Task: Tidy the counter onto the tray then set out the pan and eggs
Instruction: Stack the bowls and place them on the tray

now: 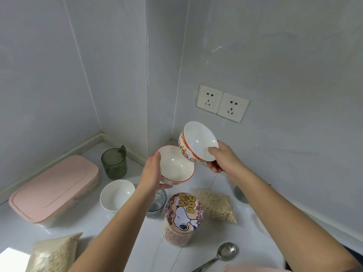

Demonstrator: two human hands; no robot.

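Note:
My left hand (152, 173) grips a white bowl with a red rim (175, 165) by its left edge, held above the counter and tilted toward me. My right hand (222, 159) holds a second bowl (198, 141), white inside with a red and orange pattern outside, thumb over its rim and fingers under its foot. The two bowls touch side by side in the air. A plain white bowl (116, 194) stands on the counter below my left forearm. No tray, pan or eggs are in view.
On the white counter (94, 222) are a pink-lidded box (54, 188), a green measuring jug (114, 163), a clear glass (157, 203), a cartoon-dog jar (183, 216), two bags of oats (216, 205) (53, 254), a steel spoon (222, 254). Wall sockets (223, 103) sit at the right.

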